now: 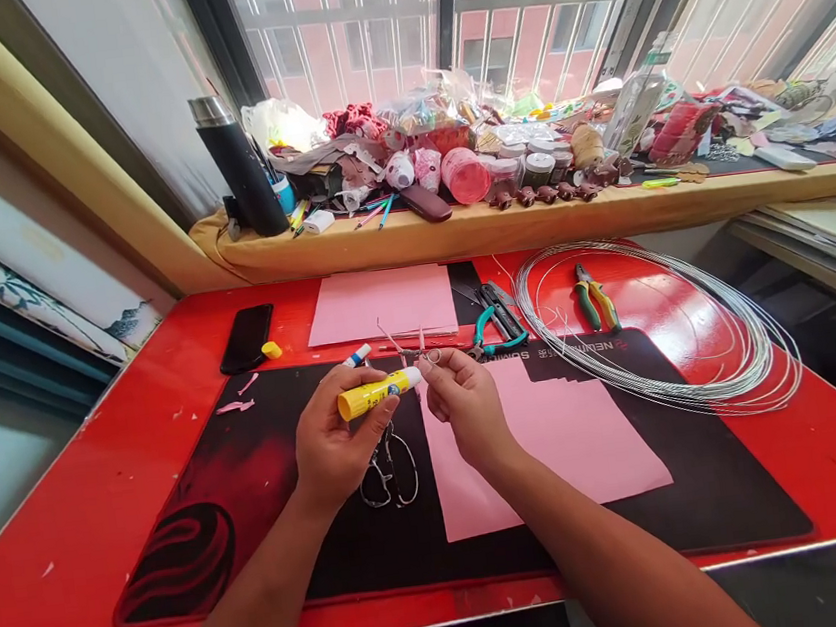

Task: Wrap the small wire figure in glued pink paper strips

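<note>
My left hand [334, 439] is closed around a yellow glue stick [371, 396], which lies tilted with its white tip toward the right. That tip meets the fingers of my right hand [464, 394], which pinch a small piece of bent wire [434, 356] with a looped end. A narrow pink strip [422, 338] stands up near the fingertips; I cannot tell how it joins the wire. Beyond my left hand shows a short white-and-blue stick [357, 356]. Below the hands, a bent silver wire shape [392, 472] lies on the black mat [260, 513]. Pink paper [554, 449] extends under my right wrist.
A pink paper stack [379, 306], teal-handled pliers [494, 333], a box cutter [504, 312], other pliers [595, 298] and a large wire coil [763, 365] lie across the red table [54, 566]. At left are a phone [247, 338] and yellow cap [271, 350]. Clutter fills the sill.
</note>
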Motion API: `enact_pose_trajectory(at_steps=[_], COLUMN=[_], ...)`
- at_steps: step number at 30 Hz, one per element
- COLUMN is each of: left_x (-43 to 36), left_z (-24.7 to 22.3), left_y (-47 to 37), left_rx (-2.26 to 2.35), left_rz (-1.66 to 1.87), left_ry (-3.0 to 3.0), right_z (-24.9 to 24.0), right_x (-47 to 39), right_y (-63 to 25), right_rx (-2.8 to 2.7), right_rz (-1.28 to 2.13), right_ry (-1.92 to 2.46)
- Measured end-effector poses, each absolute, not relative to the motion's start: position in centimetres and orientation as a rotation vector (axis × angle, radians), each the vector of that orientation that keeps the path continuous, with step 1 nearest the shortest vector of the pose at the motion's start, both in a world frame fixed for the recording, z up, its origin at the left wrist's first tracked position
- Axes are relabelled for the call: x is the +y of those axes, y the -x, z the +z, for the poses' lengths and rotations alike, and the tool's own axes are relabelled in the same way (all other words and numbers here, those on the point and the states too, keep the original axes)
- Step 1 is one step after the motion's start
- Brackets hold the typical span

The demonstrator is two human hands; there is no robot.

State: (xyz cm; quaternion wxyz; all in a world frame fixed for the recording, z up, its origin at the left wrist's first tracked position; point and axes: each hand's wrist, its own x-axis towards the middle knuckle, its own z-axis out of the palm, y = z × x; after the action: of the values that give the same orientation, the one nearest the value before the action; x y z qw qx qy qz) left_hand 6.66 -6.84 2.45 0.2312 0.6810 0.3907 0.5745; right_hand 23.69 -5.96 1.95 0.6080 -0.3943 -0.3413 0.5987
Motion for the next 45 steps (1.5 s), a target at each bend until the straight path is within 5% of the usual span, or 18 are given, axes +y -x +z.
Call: enact_pose_trajectory(at_steps=[45], left_x=[-6.9], left_z=[2.1], left_y=[-6.0], left_rx=[1.141], left_rz=[1.602], left_ry=[-1.975], right_z=[2.1], right_x=[-6.4], right_y=[-23.5], right_rx=[-0.807], right_rz=[1.619], right_ry=[0.794])
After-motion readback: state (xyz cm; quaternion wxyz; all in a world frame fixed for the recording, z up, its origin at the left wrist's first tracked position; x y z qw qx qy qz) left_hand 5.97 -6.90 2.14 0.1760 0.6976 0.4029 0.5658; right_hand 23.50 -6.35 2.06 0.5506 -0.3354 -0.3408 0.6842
